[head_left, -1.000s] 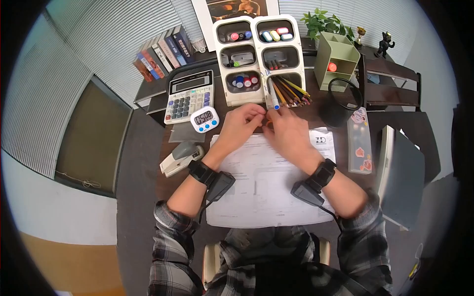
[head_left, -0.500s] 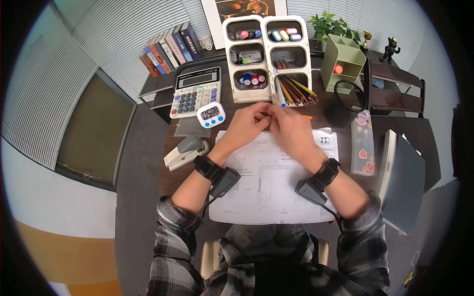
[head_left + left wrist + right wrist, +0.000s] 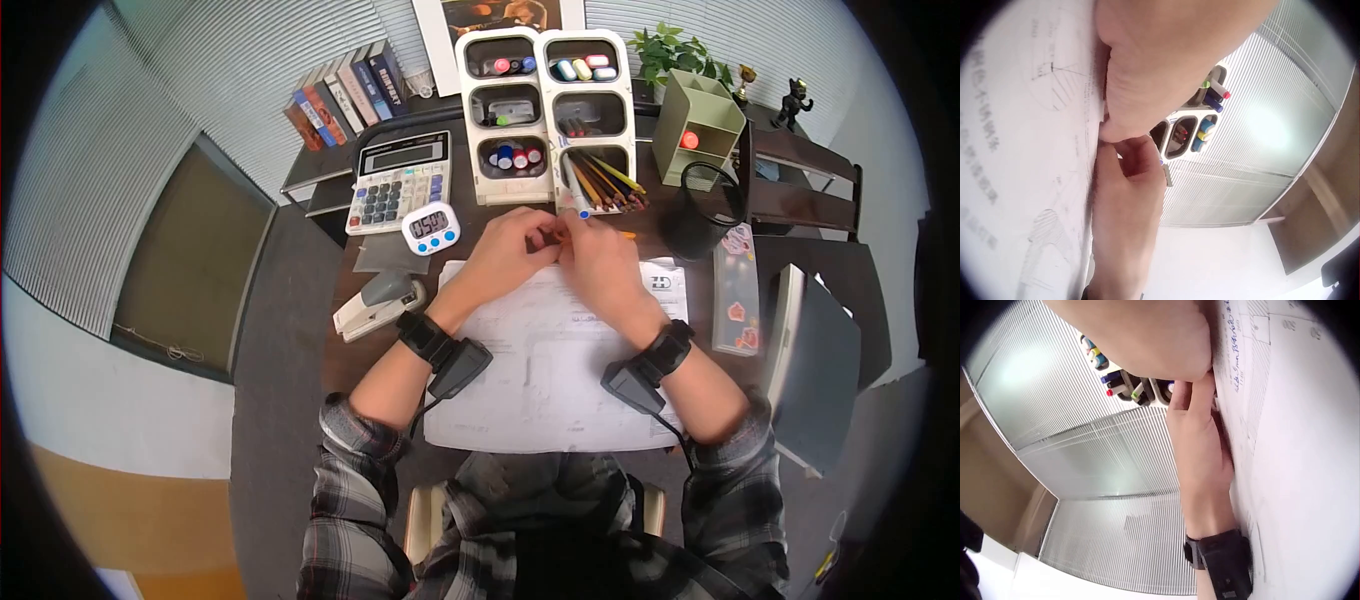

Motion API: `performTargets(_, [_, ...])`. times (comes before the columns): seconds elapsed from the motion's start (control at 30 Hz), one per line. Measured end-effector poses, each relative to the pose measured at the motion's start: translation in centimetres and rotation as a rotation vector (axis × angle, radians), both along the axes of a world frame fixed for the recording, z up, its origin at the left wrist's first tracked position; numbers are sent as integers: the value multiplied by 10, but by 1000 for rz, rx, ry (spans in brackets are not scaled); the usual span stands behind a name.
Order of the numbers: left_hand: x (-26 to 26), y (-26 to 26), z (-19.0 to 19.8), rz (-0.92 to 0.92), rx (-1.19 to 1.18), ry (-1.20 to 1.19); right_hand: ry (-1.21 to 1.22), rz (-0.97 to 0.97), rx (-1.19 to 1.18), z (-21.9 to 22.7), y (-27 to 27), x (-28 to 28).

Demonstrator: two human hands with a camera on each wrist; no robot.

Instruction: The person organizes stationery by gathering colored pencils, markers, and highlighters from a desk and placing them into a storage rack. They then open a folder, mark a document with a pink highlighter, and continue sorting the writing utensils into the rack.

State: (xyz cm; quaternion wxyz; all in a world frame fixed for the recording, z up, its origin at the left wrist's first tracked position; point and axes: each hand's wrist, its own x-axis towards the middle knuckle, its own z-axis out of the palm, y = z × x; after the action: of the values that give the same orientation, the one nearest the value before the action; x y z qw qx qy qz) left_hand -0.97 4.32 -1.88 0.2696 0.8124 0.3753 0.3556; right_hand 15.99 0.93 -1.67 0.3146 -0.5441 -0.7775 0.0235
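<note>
Above the top edge of the printed sheets (image 3: 560, 400), my left hand (image 3: 510, 255) and right hand (image 3: 605, 270) meet, with fingers curled and fingertips together. A thin orange item (image 3: 628, 236) shows beyond the right hand's knuckles, with a sliver of orange between the hands; I cannot tell what the left fingers hold. In the left wrist view the right hand (image 3: 1125, 219) bends its thumb and fingers toward the left hand. The right wrist view has the left hand (image 3: 1200, 450) low over the paper. Just behind the fingers stand colored pencils (image 3: 610, 185) and a blue-tipped pen (image 3: 577, 195).
A white organizer (image 3: 548, 120) with pens and markers stands at the back. On the left are a calculator (image 3: 400, 190), timer (image 3: 431, 228) and stapler (image 3: 380, 305). A black mesh cup (image 3: 700, 215), sticker-covered case (image 3: 736, 300) and dark folder (image 3: 820, 370) stand or lie on the right.
The head view has shifted a little. My hands stay together; the right hand has turned slightly, and the orange end has come into sight beyond its knuckles.
</note>
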Motion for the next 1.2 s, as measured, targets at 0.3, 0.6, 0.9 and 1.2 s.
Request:
performTargets(0.3, [-2,5,-7,-12,-101,-90,22,9,-26,-1,4,1])
performTargets(0.6, [-3,5,-6,-19,-22,-59,57,12,30,2,4,-1])
performTargets(0.9, [-6,5,-5,-7,-198,-209,129,46,-26,4,4,-4])
performTargets(1.2, [-4,12,-2,-65,-325,-547,57,38,-34,3,4,-4])
